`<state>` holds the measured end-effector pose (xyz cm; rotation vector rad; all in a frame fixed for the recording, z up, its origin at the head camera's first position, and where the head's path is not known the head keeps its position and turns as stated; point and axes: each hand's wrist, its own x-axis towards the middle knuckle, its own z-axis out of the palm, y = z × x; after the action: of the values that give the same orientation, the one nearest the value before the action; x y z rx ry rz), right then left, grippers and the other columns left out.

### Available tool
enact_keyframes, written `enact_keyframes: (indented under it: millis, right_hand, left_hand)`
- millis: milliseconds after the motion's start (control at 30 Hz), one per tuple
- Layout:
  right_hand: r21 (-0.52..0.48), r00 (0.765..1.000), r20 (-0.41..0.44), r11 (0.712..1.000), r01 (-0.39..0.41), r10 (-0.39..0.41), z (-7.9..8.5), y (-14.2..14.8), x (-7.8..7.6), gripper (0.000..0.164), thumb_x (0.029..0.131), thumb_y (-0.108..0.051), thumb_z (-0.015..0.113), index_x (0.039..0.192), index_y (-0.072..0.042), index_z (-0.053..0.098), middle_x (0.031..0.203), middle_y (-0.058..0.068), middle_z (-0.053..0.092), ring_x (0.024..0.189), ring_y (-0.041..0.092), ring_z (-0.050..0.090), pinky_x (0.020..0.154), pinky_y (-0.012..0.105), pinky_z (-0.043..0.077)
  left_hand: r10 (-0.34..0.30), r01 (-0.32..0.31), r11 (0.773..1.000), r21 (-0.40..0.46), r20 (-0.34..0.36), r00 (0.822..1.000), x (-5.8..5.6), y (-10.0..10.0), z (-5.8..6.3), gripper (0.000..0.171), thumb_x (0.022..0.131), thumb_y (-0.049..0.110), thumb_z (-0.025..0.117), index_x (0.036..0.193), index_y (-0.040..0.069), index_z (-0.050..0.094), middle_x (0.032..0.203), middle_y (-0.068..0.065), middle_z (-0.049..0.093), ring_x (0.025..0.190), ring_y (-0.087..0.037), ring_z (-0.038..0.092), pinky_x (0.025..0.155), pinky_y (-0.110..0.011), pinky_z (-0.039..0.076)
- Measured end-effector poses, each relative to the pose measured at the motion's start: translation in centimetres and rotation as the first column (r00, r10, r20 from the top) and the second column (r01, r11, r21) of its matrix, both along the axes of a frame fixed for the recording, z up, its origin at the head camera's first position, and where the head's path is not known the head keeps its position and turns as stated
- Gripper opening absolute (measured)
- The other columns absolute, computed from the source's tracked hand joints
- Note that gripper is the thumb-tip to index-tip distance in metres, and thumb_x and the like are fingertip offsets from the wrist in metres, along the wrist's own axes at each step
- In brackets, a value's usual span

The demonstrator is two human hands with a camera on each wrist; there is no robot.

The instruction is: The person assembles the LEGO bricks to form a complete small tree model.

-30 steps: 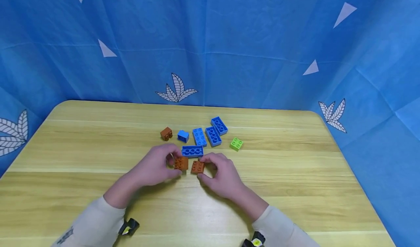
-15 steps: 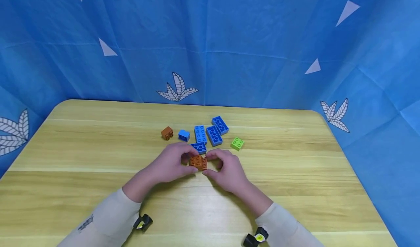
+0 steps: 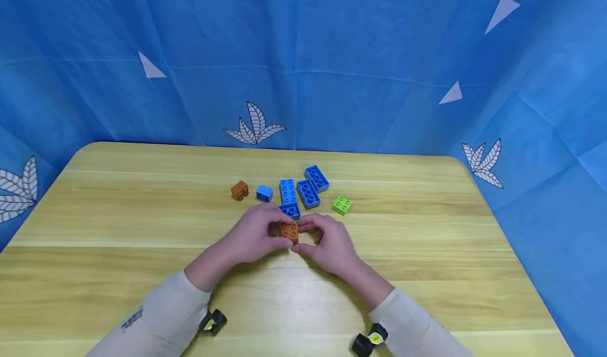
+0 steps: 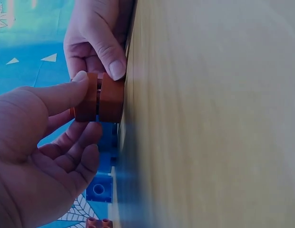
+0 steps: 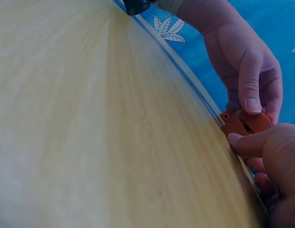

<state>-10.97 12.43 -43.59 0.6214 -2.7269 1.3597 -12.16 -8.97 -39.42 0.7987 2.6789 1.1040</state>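
Observation:
My left hand [image 3: 256, 235] pinches an orange-brown building brick [image 3: 290, 230] between thumb and fingers, near the middle of the table. Just beneath it, a second orange-brown brick [image 4: 112, 102] is pinched by my right hand [image 3: 330, 245]. A narrow gap with studs in it shows between the two bricks in the left wrist view, so they are stacked but not flush. From the head view the upper brick mostly hides the lower one. Directly behind my fingers lies a blue brick [image 3: 290, 210], partly covered by the left hand.
Beyond the hands are several blue bricks, among them a long one [image 3: 287, 191] and a small one [image 3: 264, 193]. A brown brick [image 3: 240, 190] lies at the left, a green brick [image 3: 341, 205] at the right. A blue curtain [image 3: 360, 72] hangs behind the wooden table [image 3: 417, 230].
My left hand has moved right and brought its brick over the one in my right hand. The nearest blue brick has shifted right and turned slightly. The right hand has barely moved.

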Motion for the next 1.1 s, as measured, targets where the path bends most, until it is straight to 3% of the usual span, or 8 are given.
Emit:
enact_keyframes:
  millis: [233, 433, 767, 967, 1100]
  right_hand:
    - [-0.024, 1.000, 0.020, 1.000, 0.009, -0.008, 0.1, -0.1, -0.2, 0.043, 0.071, -0.014, 0.092, 0.108, -0.016, 0.071, 0.095, -0.009, 0.071, 0.079, 0.011, 0.060, 0.066, 0.030, 0.050]
    - [-0.028, 1.000, 0.024, 0.999, 0.019, -0.018, 0.2, -0.1, -0.3, 0.042, 0.071, -0.014, 0.093, 0.107, -0.015, 0.072, 0.093, -0.010, 0.072, 0.076, 0.010, 0.060, 0.064, 0.029, 0.049]
    - [-0.037, 0.999, 0.011, 0.999, 0.032, -0.032, 0.2, 0.1, -0.5, 0.041, 0.071, -0.015, 0.093, 0.107, -0.015, 0.073, 0.091, -0.010, 0.072, 0.072, 0.010, 0.059, 0.061, 0.029, 0.049]
    - [-0.027, 0.999, 0.019, 0.999, 0.041, -0.041, -0.2, 0.1, -0.2, 0.039, 0.071, -0.016, 0.093, 0.105, -0.018, 0.073, 0.092, -0.011, 0.070, 0.073, 0.011, 0.057, 0.063, 0.029, 0.049]
    - [-0.022, 1.000, 0.004, 1.000, 0.019, -0.019, -0.3, -0.2, -0.1, 0.038, 0.072, -0.017, 0.092, 0.105, -0.017, 0.072, 0.095, -0.009, 0.070, 0.076, 0.012, 0.057, 0.065, 0.029, 0.049]
  left_hand:
    - [0.014, -0.014, 1.000, -0.023, 0.005, 1.000, -0.2, 0.4, 0.1, 0.034, 0.081, 0.019, 0.086, 0.113, 0.013, 0.075, 0.097, 0.005, 0.061, 0.087, -0.019, 0.053, 0.075, -0.035, 0.044]
    - [0.044, -0.043, 0.998, -0.052, 0.012, 0.999, -0.5, 1.0, 0.4, 0.032, 0.078, 0.019, 0.089, 0.107, 0.012, 0.078, 0.086, 0.004, 0.056, 0.078, -0.018, 0.048, 0.069, -0.034, 0.040]
    - [0.057, -0.057, 0.998, -0.018, -0.020, 0.998, -0.4, 1.4, 0.2, 0.034, 0.075, 0.019, 0.091, 0.105, 0.010, 0.079, 0.083, 0.003, 0.056, 0.075, -0.018, 0.048, 0.069, -0.034, 0.040]
    - [0.043, -0.043, 0.999, -0.011, 0.009, 0.999, -0.2, 0.7, -0.1, 0.041, 0.077, 0.023, 0.090, 0.114, 0.013, 0.076, 0.089, 0.006, 0.058, 0.081, -0.018, 0.052, 0.070, -0.034, 0.045]
    - [0.060, -0.060, 0.997, 0.054, -0.001, 0.998, -0.4, -0.8, 0.0, 0.048, 0.077, 0.023, 0.089, 0.120, 0.010, 0.072, 0.093, 0.000, 0.062, 0.080, -0.017, 0.056, 0.068, -0.032, 0.049]
